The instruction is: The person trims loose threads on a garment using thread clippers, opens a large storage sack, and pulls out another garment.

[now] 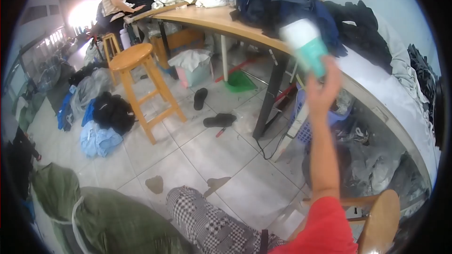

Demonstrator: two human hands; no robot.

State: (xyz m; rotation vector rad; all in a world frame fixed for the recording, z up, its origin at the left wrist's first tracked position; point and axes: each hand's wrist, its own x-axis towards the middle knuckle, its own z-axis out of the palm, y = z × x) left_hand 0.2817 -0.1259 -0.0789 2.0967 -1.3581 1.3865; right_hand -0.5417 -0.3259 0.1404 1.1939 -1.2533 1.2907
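Observation:
My right hand (pixel 324 87), at the end of a bare arm with a red sleeve, is raised in front of the table edge. Its fingers are closed on the lower end of a white and teal cup-like container (pixel 308 47), which is tilted and blurred by motion. Just behind the container, a heap of dark navy and black clothes (pixel 282 7) lies on the wooden table (pixel 202 16). My left hand is out of view. Below are legs in houndstooth-checked trousers (pixel 212 218).
A wooden stool (pixel 132 56) and piled clothes (pixel 110 117) stand on the left. A large green sack (pixel 127 216) lies lower left. Slippers (pixel 220 120), a green dustpan (pixel 240 81) and a purple basket (pixel 303 122) are on the floor. Another person (pixel 114 0) stands by the far table.

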